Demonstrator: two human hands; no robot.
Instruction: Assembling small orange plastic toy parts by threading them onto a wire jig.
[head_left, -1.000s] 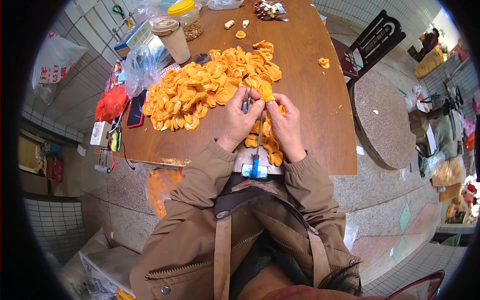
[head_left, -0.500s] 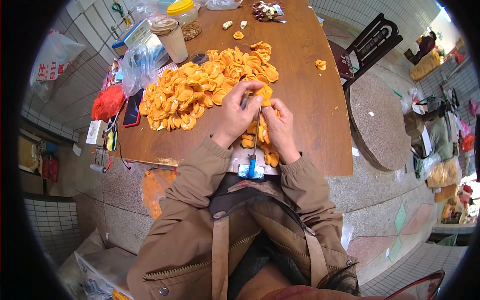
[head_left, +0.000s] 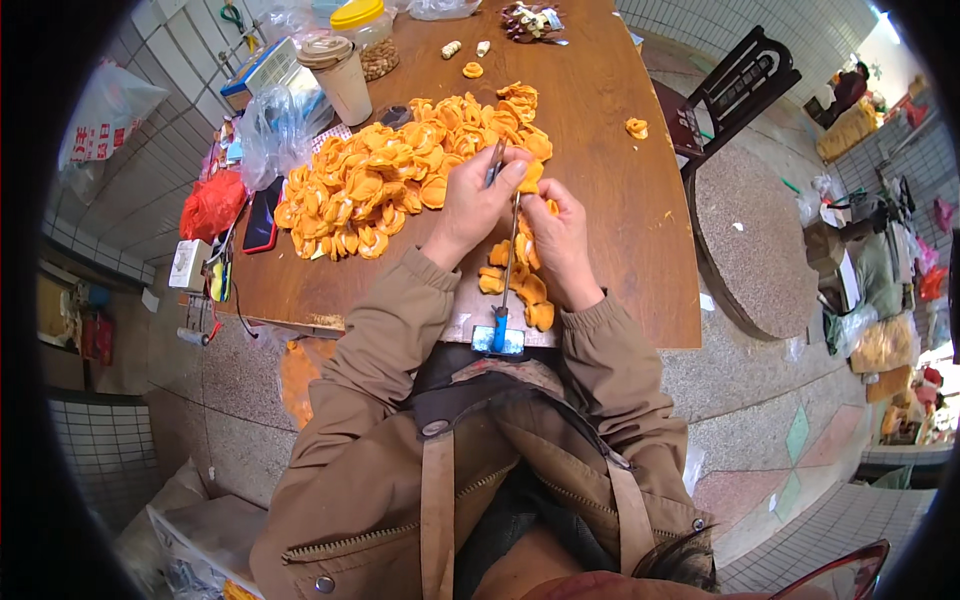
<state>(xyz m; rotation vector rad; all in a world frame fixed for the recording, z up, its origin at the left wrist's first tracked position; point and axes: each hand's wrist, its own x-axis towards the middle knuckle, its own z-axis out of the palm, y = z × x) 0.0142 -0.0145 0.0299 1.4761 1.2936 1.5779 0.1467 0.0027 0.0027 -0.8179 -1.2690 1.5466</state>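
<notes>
Curled further in than before, the left hand (head_left: 478, 198) is closed round a slim grey metal tool (head_left: 497, 158). By the tip of a thin metal rod (head_left: 509, 265), a yellow-orange petalled piece (head_left: 531, 179) is held, presumably for steadiness. The right hand (head_left: 562, 235) is nearly closed, its hold hidden.

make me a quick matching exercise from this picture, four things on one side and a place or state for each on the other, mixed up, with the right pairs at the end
Column one
1. left hand
2. pile of orange pieces
3. jar
4. chair

Column two
A. topped with a yellow lid
B. on the floor beyond the right edge of the table
C. gripping a metal tool
D. heaped on the tabletop

Right pairs: 1-C, 2-D, 3-A, 4-B
</notes>
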